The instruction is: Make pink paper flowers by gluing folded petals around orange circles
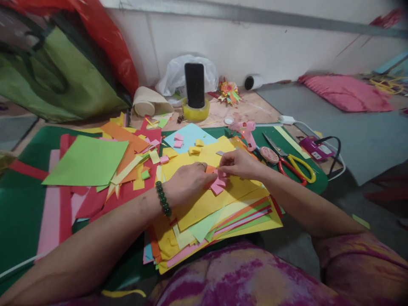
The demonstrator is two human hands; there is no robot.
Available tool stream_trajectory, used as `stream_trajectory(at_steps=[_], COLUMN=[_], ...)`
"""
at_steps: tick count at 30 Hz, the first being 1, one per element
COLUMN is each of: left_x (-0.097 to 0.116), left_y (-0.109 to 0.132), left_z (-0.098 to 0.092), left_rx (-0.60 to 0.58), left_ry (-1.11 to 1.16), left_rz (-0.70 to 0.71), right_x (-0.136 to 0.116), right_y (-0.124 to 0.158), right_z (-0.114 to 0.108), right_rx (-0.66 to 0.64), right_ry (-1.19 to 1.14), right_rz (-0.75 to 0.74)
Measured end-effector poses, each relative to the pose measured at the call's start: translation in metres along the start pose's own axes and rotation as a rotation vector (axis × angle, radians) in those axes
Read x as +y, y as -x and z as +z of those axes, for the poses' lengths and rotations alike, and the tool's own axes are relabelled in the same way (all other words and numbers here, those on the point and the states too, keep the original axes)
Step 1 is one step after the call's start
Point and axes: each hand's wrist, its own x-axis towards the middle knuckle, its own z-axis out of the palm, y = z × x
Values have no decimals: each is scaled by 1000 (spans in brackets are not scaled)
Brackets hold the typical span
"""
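Both hands meet over a stack of coloured paper with a yellow sheet (191, 212) on top. Between them is a small paper piece (218, 185) with pink folded strips and a bit of orange. My left hand (188, 180), with a green bead bracelet (163, 199) at its wrist, holds the piece from the left, its fingers closed and partly hidden. From the right, my right hand (240, 165) pinches its pink edge between thumb and fingers. Small folded yellow pieces (195, 150) and pink pieces (178, 140) lie just beyond, the pink ones on a light blue sheet (191, 132).
A pink glue gun (247, 132) and scissors (288, 159) lie to the right, near a purple power adapter (315, 148) with cables. A phone (194, 85) stands in a yellow tape roll (196, 111). Paper scraps and a green sheet (87, 160) cover the left. Behind is a paper rosette (230, 92).
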Motion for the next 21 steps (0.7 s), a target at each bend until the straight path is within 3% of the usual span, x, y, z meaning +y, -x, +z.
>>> stream_trajectory(at_steps=[11,21], left_x=[-3,0], left_y=[0,-2], left_z=[6,4], left_rx=[52,3], left_ry=[29,-7], left_rz=[18,-9], right_x=[2,2], right_y=[0,0], right_z=[0,0], right_rx=[8,1], right_ry=[37,63], right_rz=[-59,-42])
